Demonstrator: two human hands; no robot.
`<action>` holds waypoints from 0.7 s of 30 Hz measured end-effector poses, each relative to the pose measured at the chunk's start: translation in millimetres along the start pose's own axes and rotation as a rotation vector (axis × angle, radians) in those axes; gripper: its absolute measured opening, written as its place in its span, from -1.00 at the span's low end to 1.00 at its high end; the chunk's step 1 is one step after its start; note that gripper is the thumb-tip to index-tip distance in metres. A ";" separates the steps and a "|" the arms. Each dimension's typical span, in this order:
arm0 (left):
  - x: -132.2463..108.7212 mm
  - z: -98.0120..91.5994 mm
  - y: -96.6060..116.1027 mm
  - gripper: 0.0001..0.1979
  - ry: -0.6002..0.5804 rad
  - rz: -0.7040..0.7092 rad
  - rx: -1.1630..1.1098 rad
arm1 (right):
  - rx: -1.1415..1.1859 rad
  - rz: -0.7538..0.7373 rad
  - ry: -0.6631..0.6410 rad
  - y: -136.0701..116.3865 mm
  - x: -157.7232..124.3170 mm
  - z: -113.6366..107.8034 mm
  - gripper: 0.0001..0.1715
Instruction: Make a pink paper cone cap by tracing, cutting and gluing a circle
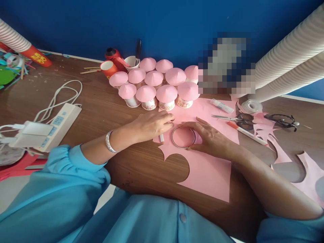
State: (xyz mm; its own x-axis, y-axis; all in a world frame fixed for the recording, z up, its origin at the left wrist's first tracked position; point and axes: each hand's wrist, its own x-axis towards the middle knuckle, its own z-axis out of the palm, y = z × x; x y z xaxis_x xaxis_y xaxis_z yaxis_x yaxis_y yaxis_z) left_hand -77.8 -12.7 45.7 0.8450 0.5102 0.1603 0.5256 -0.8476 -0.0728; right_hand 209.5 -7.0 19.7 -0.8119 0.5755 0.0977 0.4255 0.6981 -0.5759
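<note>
My right hand (pixel 209 135) curves its thumb and fingers round a ring (pixel 172 137) that looks like a roll of tape. The ring lies on a pink paper sheet (pixel 207 175), and pink shows through its middle. Just left of it, my left hand (pixel 154 125) is closed, with the fingertips pinched together. Below those fingers a short white stick-like piece (pixel 162 137) pokes out; whether it is held I cannot tell. A rounded bite is cut from the sheet's near left side. Beyond my hands stand several paper cups (pixel 149 104) topped with pink paper cones (pixel 146 93).
Scissors (pixel 234 118), a glue tube (pixel 222 105), an orange-and-white marker (pixel 248 134), clear tape (pixel 253 106), eyeglasses (pixel 282 119) and paper scraps (pixel 280 148) lie right. A power strip (pixel 60 125) with cables sits left. An orange cup (pixel 108 67) stands by the blue wall (pixel 101 23).
</note>
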 end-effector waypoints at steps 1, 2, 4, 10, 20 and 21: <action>-2.1 -2.6 0.2 -0.72 -0.029 0.010 0.018 | -0.001 0.000 0.002 -0.5 0.1 -0.1 -0.15; -4.7 -6.0 0.9 -0.72 -0.057 0.013 0.031 | -0.002 0.000 0.006 -0.9 0.2 -0.2 -0.16; -9.8 -14.5 4.0 -0.76 -0.103 -0.002 0.017 | -0.002 -0.004 0.014 -0.8 0.0 0.1 -0.14; -24.8 -28.1 10.8 -0.72 -0.167 -0.029 0.116 | -0.033 0.001 0.013 0.5 -0.5 1.5 -0.11; -60.3 -34.1 19.4 -0.92 0.459 -0.408 -0.321 | -0.028 0.013 -0.011 0.0 0.5 -0.4 -0.17; -60.6 -32.6 22.6 -0.92 0.534 -0.472 -0.425 | -0.027 0.020 -0.021 -0.3 0.6 -0.8 -0.17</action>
State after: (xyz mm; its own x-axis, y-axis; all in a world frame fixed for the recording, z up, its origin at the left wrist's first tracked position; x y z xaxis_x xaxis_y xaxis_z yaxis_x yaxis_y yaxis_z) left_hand -120.4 -67.5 66.5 0.3281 0.7788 0.5346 0.6401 -0.5995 0.4804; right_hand 209.2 -6.5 20.6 -0.8115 0.5803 0.0689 0.4519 0.6979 -0.5556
